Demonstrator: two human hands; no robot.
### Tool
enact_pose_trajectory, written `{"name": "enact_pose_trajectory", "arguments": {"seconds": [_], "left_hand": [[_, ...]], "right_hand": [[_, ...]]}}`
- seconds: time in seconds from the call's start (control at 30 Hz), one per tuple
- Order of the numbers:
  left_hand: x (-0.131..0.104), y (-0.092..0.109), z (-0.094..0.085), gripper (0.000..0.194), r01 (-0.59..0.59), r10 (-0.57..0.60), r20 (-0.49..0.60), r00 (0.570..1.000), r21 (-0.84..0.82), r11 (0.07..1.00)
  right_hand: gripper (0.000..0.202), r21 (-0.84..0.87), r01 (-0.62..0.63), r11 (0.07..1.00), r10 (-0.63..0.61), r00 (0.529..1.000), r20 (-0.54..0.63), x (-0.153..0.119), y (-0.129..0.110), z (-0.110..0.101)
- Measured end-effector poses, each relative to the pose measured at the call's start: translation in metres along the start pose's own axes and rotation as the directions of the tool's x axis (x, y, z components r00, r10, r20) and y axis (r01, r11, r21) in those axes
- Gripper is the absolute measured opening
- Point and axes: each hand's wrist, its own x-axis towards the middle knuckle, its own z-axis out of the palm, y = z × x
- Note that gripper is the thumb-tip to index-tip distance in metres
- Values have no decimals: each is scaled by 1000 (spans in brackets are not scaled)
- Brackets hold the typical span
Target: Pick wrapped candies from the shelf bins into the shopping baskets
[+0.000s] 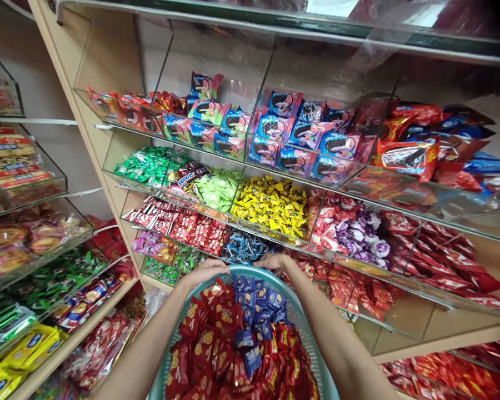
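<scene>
Glass-fronted shelves (66,72), hands (208,270) gripping perforated plastic basket (303,312), glossy packets (216,355)

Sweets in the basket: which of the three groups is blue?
The blue sweets at the far side of the basket; the other sweets are mainly red.

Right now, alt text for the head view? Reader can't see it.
A person's left hand and right hand hold the far rim of a teal basket of red packets and blue packets. Beyond, glass-fronted shelves display green, yellow and purple candies.
</scene>
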Motion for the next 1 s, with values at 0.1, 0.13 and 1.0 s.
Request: {"name": "enact_pose_trajectory", "arguments": {"seconds": [0.1,0.13,1.0], "left_hand": [[0,0,-1,33,-4,4,7,1000,20,1000],[0,0,-1,32,-3,3,12,1000,22,1000],[1,-3,0,39,23,-23,13,1000,-10,1000]], "right_hand": [[47,35,-1,999,4,997,-75,2,2,1],[48,41,2,999,2,996,-92,3,2,1],[34,209,679,703,-553,708,-439,-83,16,54]]}}
